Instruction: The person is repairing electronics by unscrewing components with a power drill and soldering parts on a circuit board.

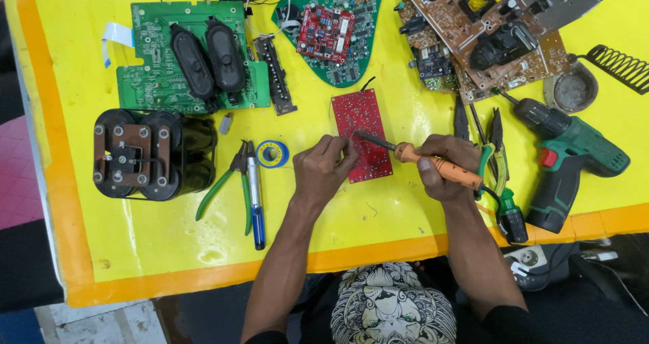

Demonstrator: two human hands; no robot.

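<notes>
A small red circuit board (366, 118) lies on the yellow table (149, 236) in the middle. My right hand (447, 163) grips an orange-handled soldering iron (433, 163); its metal tip rests on the board's left part. My left hand (324, 166) sits at the board's left edge, fingers pinched together close to the iron's tip, seemingly on a thin wire that is too fine to make out. A blue-rimmed spool of solder (272, 153) lies just left of that hand.
Green-handled pliers (226, 182) and a blue pen-like tool (255, 195) lie left of my hands. A black transformer block (152, 153), green boards (182, 57), a brown board (487, 26), a green drill (568, 158), cutters (490, 141) and an iron stand (574, 87) ring the work spot.
</notes>
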